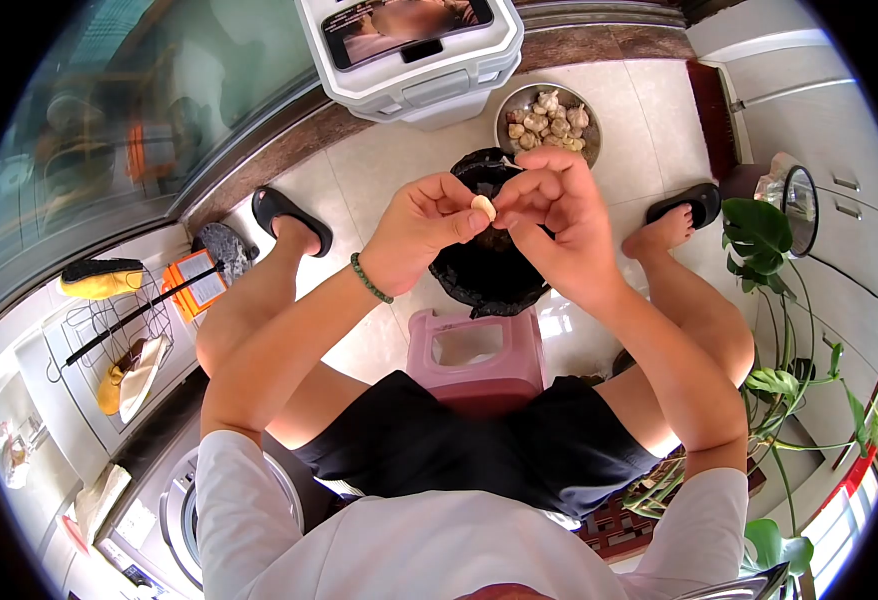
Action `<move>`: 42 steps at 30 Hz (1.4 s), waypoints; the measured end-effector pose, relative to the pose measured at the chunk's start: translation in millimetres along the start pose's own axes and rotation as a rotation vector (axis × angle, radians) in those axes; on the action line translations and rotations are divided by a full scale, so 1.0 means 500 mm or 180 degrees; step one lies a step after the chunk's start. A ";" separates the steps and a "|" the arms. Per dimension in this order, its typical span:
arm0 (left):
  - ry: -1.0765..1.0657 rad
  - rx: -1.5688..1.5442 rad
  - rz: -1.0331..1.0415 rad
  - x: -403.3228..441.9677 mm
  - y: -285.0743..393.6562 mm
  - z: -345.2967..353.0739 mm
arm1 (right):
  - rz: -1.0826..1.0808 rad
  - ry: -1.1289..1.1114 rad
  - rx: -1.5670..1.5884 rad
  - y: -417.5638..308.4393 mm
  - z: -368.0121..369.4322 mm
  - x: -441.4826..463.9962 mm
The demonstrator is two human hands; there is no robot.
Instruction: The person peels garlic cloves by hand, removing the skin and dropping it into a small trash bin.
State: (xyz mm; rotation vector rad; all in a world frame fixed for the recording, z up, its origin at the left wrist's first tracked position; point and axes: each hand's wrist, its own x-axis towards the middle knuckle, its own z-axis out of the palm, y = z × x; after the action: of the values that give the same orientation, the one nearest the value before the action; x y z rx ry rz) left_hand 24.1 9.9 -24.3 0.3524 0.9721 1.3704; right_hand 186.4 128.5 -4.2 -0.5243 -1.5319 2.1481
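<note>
Partly hidden by the fingers, a small garlic clove (484,207) sits above the near middle of a black-lined bin (484,280), so its full outline cannot be made out. The liner is so dark that what lies deep inside it is hard to read, and the hands cover part of its opening. A pale sliver (511,163) shows at the far edge of the bin, too small to identify. The phone (399,30) on the grey-and-white box (429,90) at the far side is cut off by the frame, its screen blurred.

The liner looks thin, glossy and crinkled around the rim; the bowl (593,150) on the far right is round, smooth metal, holding knobbly, papery garlic bulbs (551,122). Near the bin stands a pink stool (474,355) with a rounded opening, on shiny pale tiles (359,165).

The clove is creamy white, smooth and plump. The left hand (429,220) pinches it between thumb and forefinger. The right hand (559,220) has its thumb and forefinger narrowly spaced just beside the clove; whether they also grip it cannot be told.
</note>
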 end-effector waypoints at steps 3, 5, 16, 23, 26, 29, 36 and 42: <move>-0.0018 -0.0019 0.0021 0.001 -0.004 -0.004 | 0.0003 -0.0045 -0.0043 0.000 0.000 0.000; -0.0025 -0.0021 0.0048 0.001 -0.005 -0.003 | -0.0013 -0.0080 -0.0117 0.000 0.000 0.000; 0.0010 0.0051 0.0027 0.002 0.002 0.001 | 0.0147 0.0062 0.0466 0.001 -0.005 0.010; 0.0104 -0.0015 0.0074 0.002 0.012 0.018 | 0.0164 0.0033 0.0439 0.007 -0.008 0.010; -0.0056 -0.0104 0.0055 0.001 0.012 0.016 | 0.0059 0.0042 0.0208 0.006 -0.006 0.009; -0.0128 -0.0016 -0.0011 0.000 0.006 0.008 | -0.0166 0.0123 -0.0340 0.001 -0.003 0.006; -0.0161 0.0121 0.0018 0.000 -0.001 0.002 | -0.1352 0.0037 -0.1768 -0.003 -0.003 0.003; -0.0176 0.0216 0.0025 0.003 -0.005 -0.001 | -0.1597 -0.0100 -0.2241 -0.012 -0.006 0.009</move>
State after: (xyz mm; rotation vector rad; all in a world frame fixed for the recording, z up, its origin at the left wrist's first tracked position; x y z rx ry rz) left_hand 25.0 10.4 -27.0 0.4435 0.9741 1.3304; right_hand 185.0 134.9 0.2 -0.2684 -2.1533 1.2245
